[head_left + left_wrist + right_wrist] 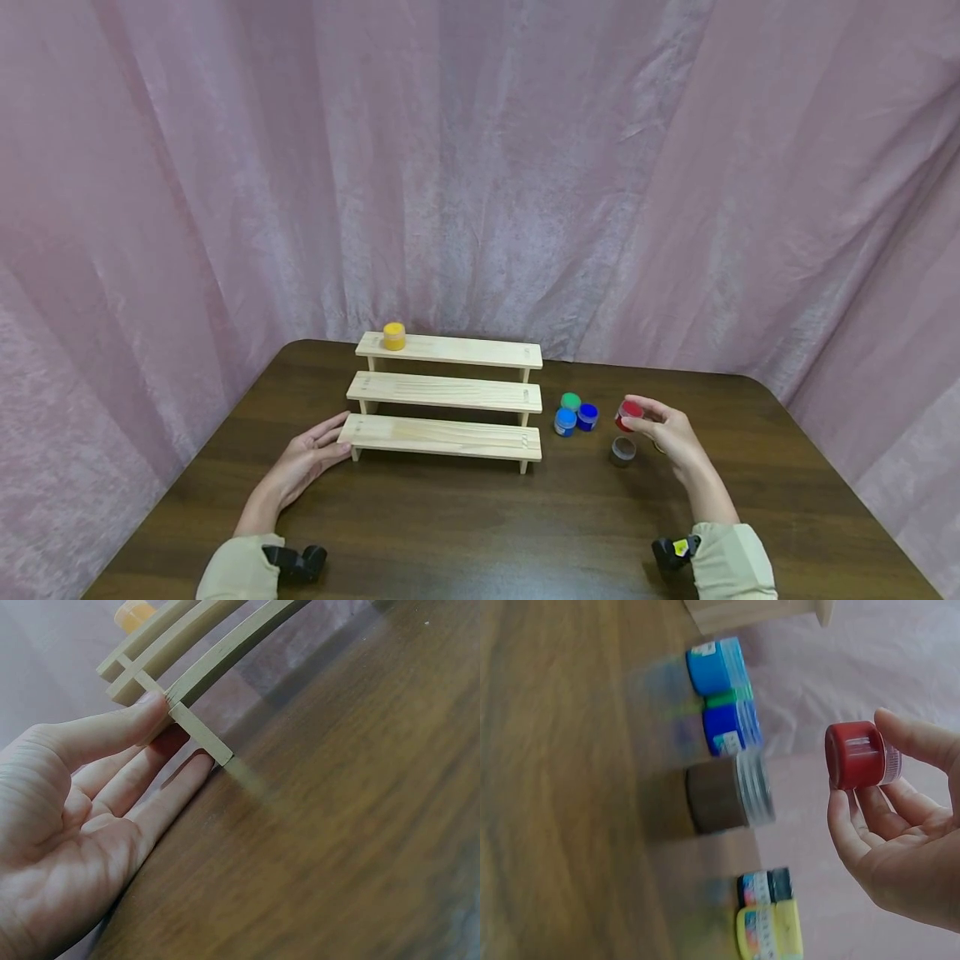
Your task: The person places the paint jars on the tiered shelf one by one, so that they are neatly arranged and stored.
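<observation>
My right hand (pixel 675 435) pinches a small red paint jar (pixel 855 755) between thumb and fingers, raised above the table. Below it stands a brownish paint jar (pixel 718 791) with a clear lid. At the left end of a three-tier wooden stand (pixel 442 437), my left hand (pixel 303 460) grips the lowest shelf. Its thumb (pixel 142 720) lies at the shelf's end, with the other fingers under and behind it. A yellow paint jar (pixel 393 337) sits on the top tier, near its left end.
Left of the red jar cluster a light blue jar (pixel 566 422), a dark blue jar (pixel 588 417) and a green jar (pixel 571 402). Black (pixel 765 887) and yellow jars (pixel 769 931) show in the right wrist view. A pink curtain (pixel 480 167) hangs behind the brown table (pixel 450 533).
</observation>
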`<state>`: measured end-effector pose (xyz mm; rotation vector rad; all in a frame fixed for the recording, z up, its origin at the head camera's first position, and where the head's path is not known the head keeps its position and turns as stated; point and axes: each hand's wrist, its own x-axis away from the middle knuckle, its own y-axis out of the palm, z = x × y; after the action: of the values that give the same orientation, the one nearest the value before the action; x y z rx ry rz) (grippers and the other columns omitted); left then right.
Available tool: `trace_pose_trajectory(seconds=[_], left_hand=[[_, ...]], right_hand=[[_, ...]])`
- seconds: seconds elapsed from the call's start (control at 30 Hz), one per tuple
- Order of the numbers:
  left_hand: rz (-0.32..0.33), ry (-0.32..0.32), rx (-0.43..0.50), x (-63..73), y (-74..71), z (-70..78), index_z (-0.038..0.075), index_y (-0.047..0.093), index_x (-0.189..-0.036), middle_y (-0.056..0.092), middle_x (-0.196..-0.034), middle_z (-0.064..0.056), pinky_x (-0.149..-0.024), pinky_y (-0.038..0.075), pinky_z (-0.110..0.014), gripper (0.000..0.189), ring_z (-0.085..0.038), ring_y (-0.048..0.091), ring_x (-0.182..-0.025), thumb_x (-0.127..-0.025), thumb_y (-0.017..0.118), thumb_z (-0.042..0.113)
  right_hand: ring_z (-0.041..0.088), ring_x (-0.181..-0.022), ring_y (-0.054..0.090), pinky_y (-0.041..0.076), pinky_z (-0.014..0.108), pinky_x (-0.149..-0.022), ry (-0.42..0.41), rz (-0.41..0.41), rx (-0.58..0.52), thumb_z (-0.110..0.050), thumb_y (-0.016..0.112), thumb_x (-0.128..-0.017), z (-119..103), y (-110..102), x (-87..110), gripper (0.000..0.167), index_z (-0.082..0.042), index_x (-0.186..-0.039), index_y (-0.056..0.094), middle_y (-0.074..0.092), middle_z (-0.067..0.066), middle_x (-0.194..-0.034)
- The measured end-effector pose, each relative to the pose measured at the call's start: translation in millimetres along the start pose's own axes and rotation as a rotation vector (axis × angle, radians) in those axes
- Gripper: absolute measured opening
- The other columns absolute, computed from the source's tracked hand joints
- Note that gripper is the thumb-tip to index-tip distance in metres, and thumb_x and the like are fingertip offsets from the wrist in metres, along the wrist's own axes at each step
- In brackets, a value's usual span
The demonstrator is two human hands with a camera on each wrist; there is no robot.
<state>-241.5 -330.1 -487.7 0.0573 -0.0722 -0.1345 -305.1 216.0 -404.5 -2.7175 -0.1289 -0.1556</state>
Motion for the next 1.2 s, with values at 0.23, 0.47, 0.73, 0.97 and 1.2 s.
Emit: trace_pose_trajectory(seconds=[0.23, 0.47, 0.73, 0.97, 1.2], left_hand=[[-0.004, 0.003, -0.007, 0.0, -0.4, 1.4, 0.002, 0.017, -0.156, 0.047, -0.142, -0.008, -0.096, 0.052, -0.018, 0.076, 0.003, 0.061, -0.109, -0.095, 0.062, 0.009], [-0.002, 0.004, -0.004, -1.7, -1.3, 1.9, 0.003, 0.018, -0.156, 0.052, -0.136, -0.003, -0.096, 0.052, -0.018, 0.075, 0.002, 0.061, -0.109, -0.095, 0.062, 0.008], [0.006, 0.003, -0.003, -2.0, -1.8, 1.4, 0.004, 0.019, -0.156, 0.051, -0.138, -0.005, -0.095, 0.052, -0.018, 0.076, 0.002, 0.061, -0.109, -0.094, 0.062, 0.008], [0.005, 0.004, -0.013, -1.8, -0.4, 0.3, 0.004, 0.019, -0.156, 0.041, -0.148, -0.016, -0.096, 0.051, -0.017, 0.076, 0.004, 0.06, -0.109, -0.094, 0.062, 0.008], [0.004, -0.003, -0.003, -0.3, 0.4, -0.3, 0.004, 0.018, -0.156, 0.041, -0.148, -0.016, -0.095, 0.051, -0.017, 0.075, 0.003, 0.061, -0.109, -0.095, 0.061, 0.007]], right_hand=[[-0.006, -0.092, 0.057, 0.045, 0.038, -0.107, -0.052, -0.023, -0.027, -0.027, 0.067, -0.092, -17, 12, -8.5, 0.06, -0.006, -0.144, 0.046, 0.065, -0.008, -0.113], [0.014, -0.115, 0.055, 0.035, 0.053, -0.116, -0.091, -0.056, -0.052, -0.027, 0.067, -0.092, -39, 26, -16.2, 0.058, -0.007, -0.144, 0.048, 0.057, 0.011, -0.133], [0.006, -0.099, 0.061, 0.036, 0.05, -0.116, -0.124, -0.061, -0.115, -0.025, 0.068, -0.092, -61, 44, -25.3, 0.058, -0.008, -0.143, 0.048, 0.064, 0.004, -0.121], [0.012, -0.105, 0.061, 0.039, 0.048, -0.114, -0.14, -0.079, -0.128, -0.022, 0.066, -0.093, -80, 64, -31.9, 0.055, -0.012, -0.144, 0.049, 0.058, 0.012, -0.132], [0.029, -0.13, 0.047, 0.034, 0.049, -0.117, -0.161, -0.098, -0.154, -0.018, 0.066, -0.093, -99, 84, -39.9, 0.054, -0.01, -0.143, 0.049, 0.051, 0.017, -0.142]])
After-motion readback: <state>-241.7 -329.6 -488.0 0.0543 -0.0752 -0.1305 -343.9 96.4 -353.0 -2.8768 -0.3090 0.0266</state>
